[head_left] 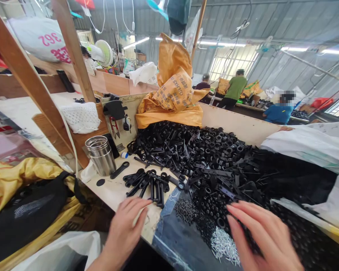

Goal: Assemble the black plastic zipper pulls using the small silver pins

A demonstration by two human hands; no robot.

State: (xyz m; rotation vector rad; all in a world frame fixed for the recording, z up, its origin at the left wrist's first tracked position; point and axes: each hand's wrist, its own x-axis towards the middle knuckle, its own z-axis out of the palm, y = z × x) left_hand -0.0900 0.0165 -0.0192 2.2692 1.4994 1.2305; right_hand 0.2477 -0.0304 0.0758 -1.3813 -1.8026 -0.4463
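My left hand (127, 225) hovers at the near edge of the wooden bench, thumb and fingers a little apart and nothing visible between them. Just beyond its fingertips lies a group of black plastic handle-like parts (147, 183) with ringed ends. My right hand (261, 231) is over the right side of the bench, also open, its thumb apart from the forefinger. Beside that thumb is a heap of silver pins (224, 246). Small dark grey screw-like pieces (185, 210) and black rings (211, 197) lie between the two hands.
A large pile of black plastic parts (169, 146) covers the back, under an orange woven sack (173, 94). At left stand a steel cup (101, 155) and a wooden post (73, 49). White sacking (302, 145) borders the right. Several people work in the background.
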